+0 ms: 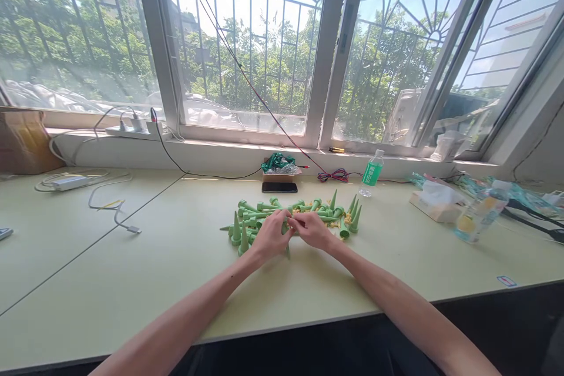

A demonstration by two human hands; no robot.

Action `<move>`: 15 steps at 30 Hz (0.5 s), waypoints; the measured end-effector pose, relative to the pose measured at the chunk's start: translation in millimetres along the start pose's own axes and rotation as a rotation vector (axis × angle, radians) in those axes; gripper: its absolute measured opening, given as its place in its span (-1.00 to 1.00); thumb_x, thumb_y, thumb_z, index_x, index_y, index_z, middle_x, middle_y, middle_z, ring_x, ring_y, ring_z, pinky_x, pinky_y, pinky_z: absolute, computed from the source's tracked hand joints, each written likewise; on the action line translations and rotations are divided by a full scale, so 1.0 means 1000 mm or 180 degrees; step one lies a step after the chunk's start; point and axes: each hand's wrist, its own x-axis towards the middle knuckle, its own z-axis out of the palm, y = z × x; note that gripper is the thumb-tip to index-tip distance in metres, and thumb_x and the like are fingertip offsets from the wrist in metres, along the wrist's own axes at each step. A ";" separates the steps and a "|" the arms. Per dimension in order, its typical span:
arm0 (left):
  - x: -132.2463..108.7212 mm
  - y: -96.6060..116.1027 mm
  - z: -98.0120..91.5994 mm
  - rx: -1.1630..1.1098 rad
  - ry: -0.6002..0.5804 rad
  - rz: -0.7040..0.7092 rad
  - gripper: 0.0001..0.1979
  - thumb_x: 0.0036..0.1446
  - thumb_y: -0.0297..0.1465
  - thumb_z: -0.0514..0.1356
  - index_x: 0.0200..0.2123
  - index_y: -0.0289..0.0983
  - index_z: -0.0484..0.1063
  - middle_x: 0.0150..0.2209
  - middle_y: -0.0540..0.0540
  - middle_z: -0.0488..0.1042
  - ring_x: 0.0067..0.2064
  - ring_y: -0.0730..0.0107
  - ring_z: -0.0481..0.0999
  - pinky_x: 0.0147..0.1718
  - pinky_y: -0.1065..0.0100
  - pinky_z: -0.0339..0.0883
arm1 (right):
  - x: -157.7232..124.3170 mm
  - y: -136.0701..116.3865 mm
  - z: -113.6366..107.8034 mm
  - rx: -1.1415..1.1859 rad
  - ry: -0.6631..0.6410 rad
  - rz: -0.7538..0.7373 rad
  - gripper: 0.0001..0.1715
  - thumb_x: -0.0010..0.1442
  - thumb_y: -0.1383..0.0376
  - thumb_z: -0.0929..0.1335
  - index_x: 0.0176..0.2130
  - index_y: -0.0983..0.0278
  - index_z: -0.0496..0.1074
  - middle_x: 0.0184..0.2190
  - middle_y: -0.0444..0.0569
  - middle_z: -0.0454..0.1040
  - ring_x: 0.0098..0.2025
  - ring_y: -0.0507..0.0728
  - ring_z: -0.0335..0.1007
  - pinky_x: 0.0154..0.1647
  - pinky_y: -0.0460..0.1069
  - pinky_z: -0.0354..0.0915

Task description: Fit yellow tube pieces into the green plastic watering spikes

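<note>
My left hand (272,234) is closed around a green plastic spike (288,251), whose pointed end shows below the fingers, aimed down. Against it, the fingertips of my right hand (312,229) are pinched together at the spike's upper end. Whatever is between those right fingertips is hidden. Behind and beside both hands lies a pile of similar green spikes (244,239), some standing on their wide ends and others on their sides. Small yellow pieces (349,218) are scattered among the spikes on the right.
Behind the pile lie a black phone (279,187) and a small box (282,176) with green material. A green-labelled bottle (372,173), a tissue box (434,202) and a larger bottle (481,212) stand to the right. Cables and a white adapter (70,182) lie left.
</note>
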 end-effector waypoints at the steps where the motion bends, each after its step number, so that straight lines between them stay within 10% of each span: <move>1: 0.000 0.000 0.000 0.0003 0.0000 0.0004 -0.90 0.08 -0.41 0.13 -0.30 -0.26 0.38 -0.24 -0.11 0.45 -0.23 0.27 0.44 -0.26 0.29 0.31 | 0.000 0.001 0.000 -0.0010 0.0009 0.0003 -0.53 0.31 0.17 0.19 -0.59 0.28 0.21 -0.66 -0.18 0.19 -0.58 -0.03 -0.01 -0.51 -0.10 -0.06; 15: -0.001 0.000 0.001 -0.0039 -0.0013 -0.0020 -0.90 0.08 -0.43 0.16 -0.28 -0.27 0.36 -0.25 -0.09 0.43 -0.28 0.32 0.43 -0.28 0.31 0.28 | 0.000 -0.003 -0.002 -0.0019 -0.0012 -0.0014 -0.51 0.32 0.15 0.17 -0.59 0.29 0.23 -0.66 -0.18 0.21 -0.58 -0.04 0.00 -0.50 -0.10 -0.07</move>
